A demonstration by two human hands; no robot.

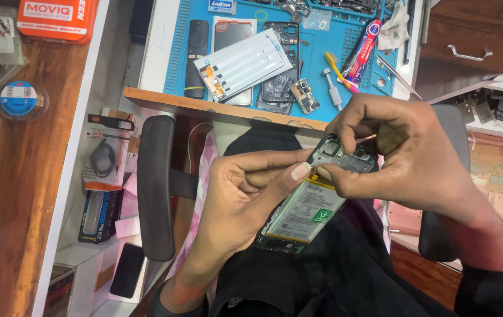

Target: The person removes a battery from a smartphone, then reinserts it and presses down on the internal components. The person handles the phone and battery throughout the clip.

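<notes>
I hold an opened phone point(310, 208) over my lap, its back cover off, showing a white battery and the dark board at its top end. My left hand point(245, 194) grips the phone from below and its thumb presses near the top of the battery. My right hand point(392, 152) pinches at the phone's upper part, thumb and forefinger closed on the board area beside my left thumb. What sits between the fingertips is too small to tell.
A blue work mat point(345, 64) on the desk ahead carries a white phone panel point(242, 64), a black remote point(197, 56), a dark phone frame point(281, 64), a circuit board point(305, 95), tweezers point(397, 73) and a tube point(364, 50). Black chair armrest point(154, 188) at left; drawers point(474, 35) at right.
</notes>
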